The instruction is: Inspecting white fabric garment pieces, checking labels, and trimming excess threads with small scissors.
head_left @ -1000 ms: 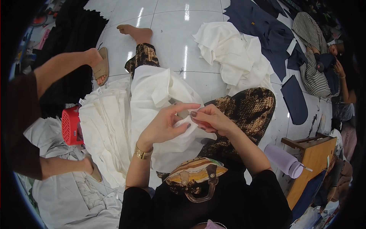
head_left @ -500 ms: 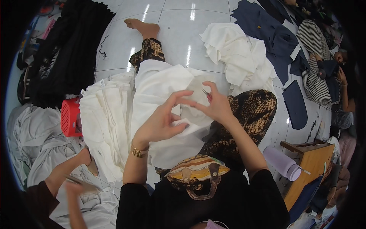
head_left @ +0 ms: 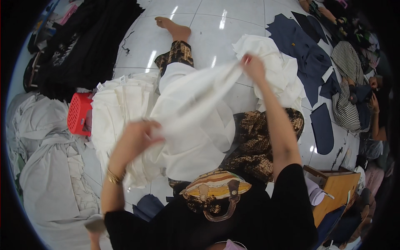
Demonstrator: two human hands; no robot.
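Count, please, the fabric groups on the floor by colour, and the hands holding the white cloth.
White fabric piles: 2
Grey fabric pile: 1
Black fabric pile: 1
Navy cut pieces group: 1
Hands on white cloth, left hand, right hand: 2
Total: 7

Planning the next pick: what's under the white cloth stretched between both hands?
Under the white cloth held by the left hand and right hand: the lap in patterned trousers and a stack of white pieces. Anything beneath its middle is covered.
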